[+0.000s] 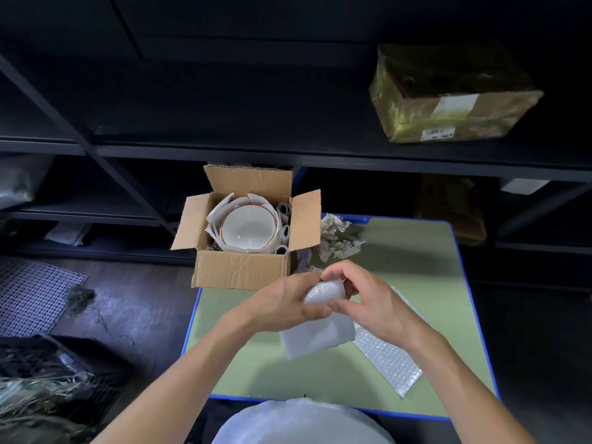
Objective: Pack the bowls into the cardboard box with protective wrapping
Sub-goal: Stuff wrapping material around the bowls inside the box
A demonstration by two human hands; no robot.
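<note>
Head view: left hand (288, 302) and right hand (368, 302) fingers (333, 274) clasp bubble-wrap wad (323, 291) just before cardboard box (240, 267).

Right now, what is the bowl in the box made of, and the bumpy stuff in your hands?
The bowl looks like glazed ceramic: white, smooth and shiny, with a thin reddish rim. The box is brown corrugated cardboard, matte and creased. The bumpy roll, pinched between the left hand and right hand, seems to be clear plastic bubble wrap: see-through with rows of little bubbles.
</note>
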